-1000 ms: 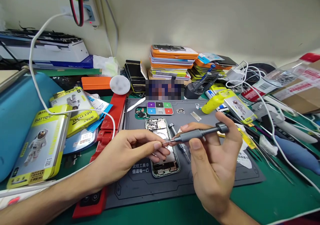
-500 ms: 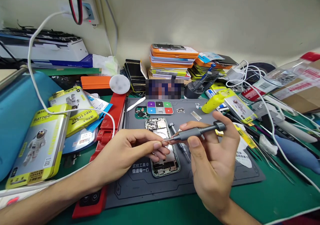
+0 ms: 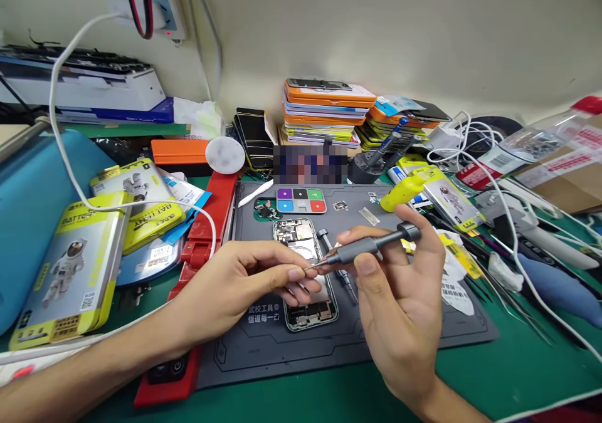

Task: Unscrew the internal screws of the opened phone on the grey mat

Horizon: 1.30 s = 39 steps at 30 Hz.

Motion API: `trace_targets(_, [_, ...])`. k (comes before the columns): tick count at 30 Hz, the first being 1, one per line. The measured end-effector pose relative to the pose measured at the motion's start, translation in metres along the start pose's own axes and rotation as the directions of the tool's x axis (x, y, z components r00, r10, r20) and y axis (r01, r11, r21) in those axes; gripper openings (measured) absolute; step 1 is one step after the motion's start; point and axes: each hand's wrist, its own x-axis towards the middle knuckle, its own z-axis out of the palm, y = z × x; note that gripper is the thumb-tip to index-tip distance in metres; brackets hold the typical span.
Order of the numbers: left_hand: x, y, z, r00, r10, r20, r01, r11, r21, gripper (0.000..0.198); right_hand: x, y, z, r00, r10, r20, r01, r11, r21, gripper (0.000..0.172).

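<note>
My right hand (image 3: 399, 310) is wrapped loosely round a dark grey precision screwdriver (image 3: 362, 249), with a finger up by its end cap. The screwdriver lies slanted, its thin tip pointing down to the left. My left hand (image 3: 254, 285) pinches that tip between thumb and index finger; whether a tiny part sits there too is hidden. Below both hands an opened phone (image 3: 313, 316) lies on the dark grey work mat (image 3: 277, 357), its inner parts bare and its middle partly covered by my fingers. Just right of the phone rests a second screwdriver (image 3: 345, 280).
Behind the phone are a coloured magnetic tray (image 3: 301, 201) and a white spudger (image 3: 256, 192). A red clamp-like stand (image 3: 197, 254) borders the mat's left side. Battery packs (image 3: 70, 266), a yellow bottle (image 3: 404, 191), tweezers (image 3: 512, 304) and a white cable (image 3: 517, 247) crowd the sides.
The screwdriver tilts a little more steeply, its tip lower against my left fingertips. My right hand has shifted slightly left. Both hands keep their hold.
</note>
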Motion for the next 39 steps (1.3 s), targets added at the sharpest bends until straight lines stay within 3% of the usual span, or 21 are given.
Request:
trace_targets(9, [0.0009,0.0021,0.0007,1.0,0.008,-0.007,-0.008,1.0,-0.006,0.013,-0.0006,-0.0002,0.0008,0.998,-0.056,-0.019,0.055,0.997,-0.052,0.048])
trace_targets(22, [-0.0013,0.0023,0.0001,1.0,-0.003,0.023,0.003,1.0,0.001,0.013,0.0012,0.0006,0.001,1.0,-0.007,-0.023,0.005,0.997,-0.083,0.047])
trace_targets(39, [-0.0011,0.0038,0.0008,1.0,0.005,0.023,-0.006,1.0,0.021,0.013,0.0064,0.002,-0.0004,0.994,0.112,0.016,-0.113,0.992,0.061,0.044])
